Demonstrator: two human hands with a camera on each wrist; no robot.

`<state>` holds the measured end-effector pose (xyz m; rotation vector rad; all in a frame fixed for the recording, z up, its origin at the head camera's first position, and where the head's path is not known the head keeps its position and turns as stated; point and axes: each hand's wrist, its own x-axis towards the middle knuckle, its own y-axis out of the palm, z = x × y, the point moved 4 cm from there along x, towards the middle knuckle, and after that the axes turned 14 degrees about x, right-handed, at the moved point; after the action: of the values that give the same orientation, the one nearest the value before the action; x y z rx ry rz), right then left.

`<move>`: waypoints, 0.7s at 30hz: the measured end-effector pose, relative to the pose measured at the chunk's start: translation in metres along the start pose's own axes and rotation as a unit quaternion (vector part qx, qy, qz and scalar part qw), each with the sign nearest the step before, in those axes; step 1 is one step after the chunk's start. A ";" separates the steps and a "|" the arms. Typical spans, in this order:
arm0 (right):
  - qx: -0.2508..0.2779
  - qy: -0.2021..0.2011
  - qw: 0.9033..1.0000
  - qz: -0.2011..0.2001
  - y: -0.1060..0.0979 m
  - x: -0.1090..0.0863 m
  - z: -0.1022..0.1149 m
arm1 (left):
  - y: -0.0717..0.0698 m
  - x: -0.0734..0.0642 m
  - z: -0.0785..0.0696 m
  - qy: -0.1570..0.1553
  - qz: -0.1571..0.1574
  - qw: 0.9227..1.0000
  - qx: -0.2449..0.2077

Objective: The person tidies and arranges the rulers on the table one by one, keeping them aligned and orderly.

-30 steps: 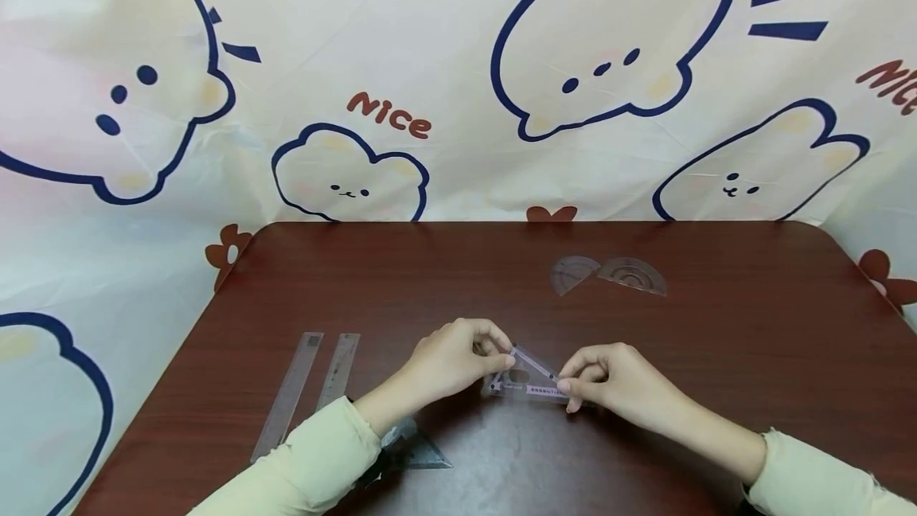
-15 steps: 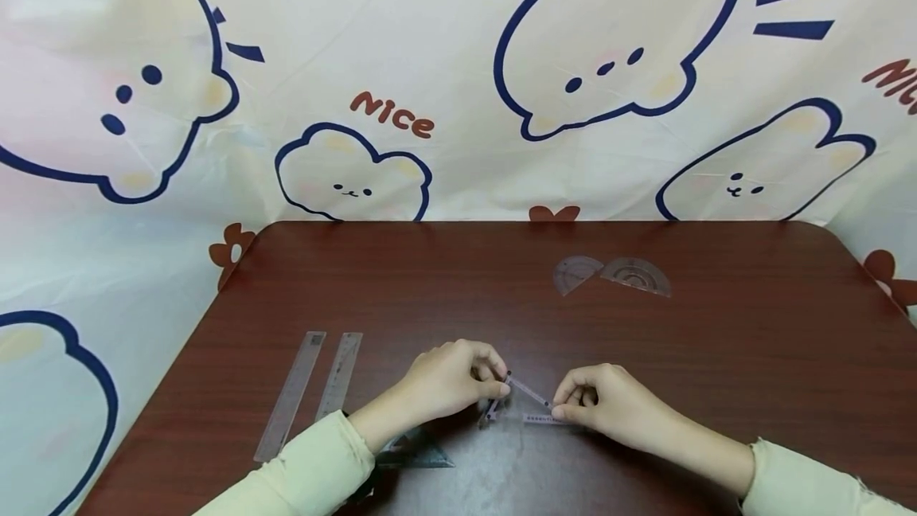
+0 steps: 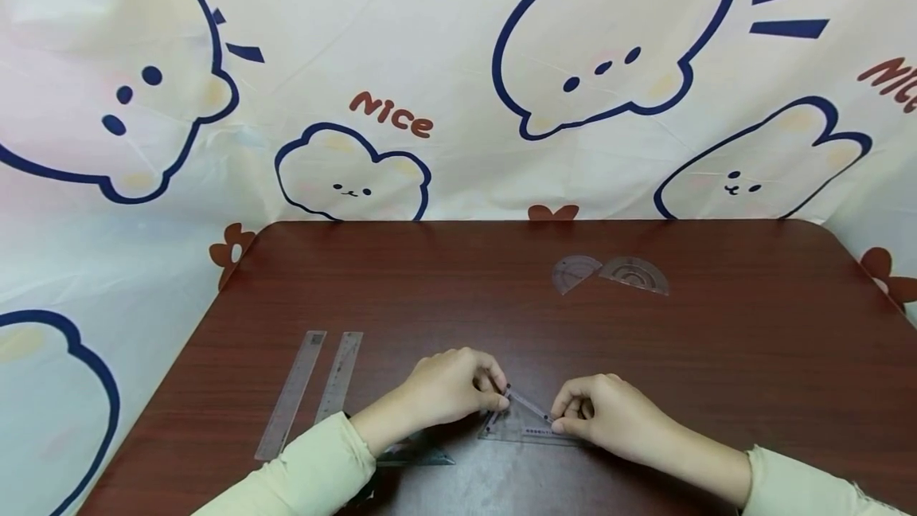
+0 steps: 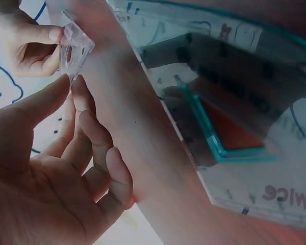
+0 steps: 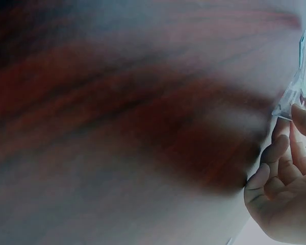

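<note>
A clear set square (image 3: 526,424) with a lettered strip is pinched at its upper corner by my left hand (image 3: 446,388), thumb against forefinger. My right hand (image 3: 612,419) pinches the same piece near its right corner. In the left wrist view the clear piece is tilted up between both sets of fingertips, and the other fingers of my left hand (image 4: 56,173) curl loosely. A teal-edged set square (image 4: 234,97) lies close beside that hand; in the head view my left forearm partly covers it. The right wrist view shows the clear piece at its right edge.
Two clear straight rulers, the left ruler (image 3: 290,396) and the right ruler (image 3: 340,375), lie side by side on the brown table (image 3: 401,285). Farther back lie two clear protractors, a left protractor (image 3: 575,271) and a right protractor (image 3: 636,274). A printed cloth (image 3: 466,62) hangs behind.
Both hands have moved together toward the near side of the table, bringing the clear set square nearer with them. The rulers and protractors have stayed in place.
</note>
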<state>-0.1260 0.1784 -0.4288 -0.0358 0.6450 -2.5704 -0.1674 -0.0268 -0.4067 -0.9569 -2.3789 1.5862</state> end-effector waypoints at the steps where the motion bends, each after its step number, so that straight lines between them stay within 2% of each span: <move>1: -0.004 0.000 1.000 -0.002 0.000 0.000 0.000 | 0.000 0.000 0.000 0.000 0.001 1.000 0.002; 13: -0.071 -0.011 0.997 -0.025 0.004 -0.002 0.005 | 0.003 -0.001 0.002 -0.004 0.009 0.999 0.036; 21: -0.090 -0.023 0.995 -0.032 0.007 -0.002 0.008 | 0.005 -0.005 0.004 -0.009 0.018 0.998 0.054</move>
<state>-0.1197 0.1702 -0.4252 -0.1778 0.8697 -2.5553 -0.1635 -0.0320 -0.4116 -0.9721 -2.2732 1.7242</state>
